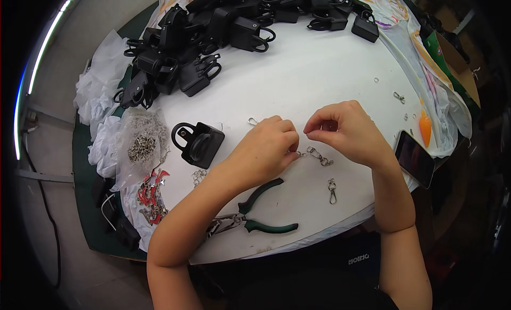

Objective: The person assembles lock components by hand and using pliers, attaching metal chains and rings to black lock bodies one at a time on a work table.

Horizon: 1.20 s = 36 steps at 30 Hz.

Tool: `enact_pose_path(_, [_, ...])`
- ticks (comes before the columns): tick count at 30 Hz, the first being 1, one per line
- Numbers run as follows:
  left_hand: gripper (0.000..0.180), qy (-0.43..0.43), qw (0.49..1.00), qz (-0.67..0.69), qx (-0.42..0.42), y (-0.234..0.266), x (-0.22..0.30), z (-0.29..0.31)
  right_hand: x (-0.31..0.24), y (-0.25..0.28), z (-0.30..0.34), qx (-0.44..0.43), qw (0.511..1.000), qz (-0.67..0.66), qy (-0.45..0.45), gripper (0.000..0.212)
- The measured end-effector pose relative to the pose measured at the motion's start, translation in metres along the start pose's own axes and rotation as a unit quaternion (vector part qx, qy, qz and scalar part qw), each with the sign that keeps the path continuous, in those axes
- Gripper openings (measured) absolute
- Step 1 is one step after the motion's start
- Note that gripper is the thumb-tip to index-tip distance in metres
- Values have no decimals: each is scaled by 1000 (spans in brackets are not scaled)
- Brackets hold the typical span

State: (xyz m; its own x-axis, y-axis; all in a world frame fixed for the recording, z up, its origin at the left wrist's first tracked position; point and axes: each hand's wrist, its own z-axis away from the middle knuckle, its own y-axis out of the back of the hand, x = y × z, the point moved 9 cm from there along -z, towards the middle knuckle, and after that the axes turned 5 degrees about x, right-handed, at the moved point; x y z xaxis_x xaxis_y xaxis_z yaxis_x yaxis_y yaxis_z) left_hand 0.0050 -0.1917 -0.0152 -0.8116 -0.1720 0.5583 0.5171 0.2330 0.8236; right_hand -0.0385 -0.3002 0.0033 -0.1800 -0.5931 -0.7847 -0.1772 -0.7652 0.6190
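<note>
My left hand (271, 147) is closed, its thumb and fingers pinching the end of a short silver chain (302, 154). Just right of that chain, a silver swivel clasp with links (321, 158) lies on the white tabletop. My right hand (348, 133) faces the left one across a small gap, thumb and forefinger brought together; anything between them is too small to make out. Closer to me lies another swivel clasp (332, 192). Beyond my left hand is a loose clasp (252, 121). Green-handled pliers (270, 226) lie partly hidden under my left forearm.
A small black handbag (199, 145) stands left of my left hand. Many more black bags (218, 27) are heaped at the far side. A plastic bag of chains (141, 145) and red-and-silver charms (153, 195) sit at left. At right are a phone (415, 158) and an orange object (425, 129).
</note>
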Motion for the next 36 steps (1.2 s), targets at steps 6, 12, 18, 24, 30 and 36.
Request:
enact_pose_path(6, [11,237,842,475,97,19,-32,42,-5,-22,2,-30,957,-289,-13,9])
enact_pose_path(12, [9,222,808,526,145,37,-31,69,-12,-50,8,-123,909,-394,-56,12])
enact_pose_path(18, [10,200,807,536,148,36,-27,76,-19,-63,12,-150,897,-410,-65,13])
enact_pose_path(24, [11,157,831,508,162,44,-20,79,-21,-62,14,-153,885,-435,-54,13])
enact_pose_path(30, [12,189,787,568,148,35,-26,88,-31,-59,17,-146,875,-462,4,11])
enact_pose_path(36, [11,161,819,510,206,44,-17,93,-30,-72,21,-161,877,-450,-40,10])
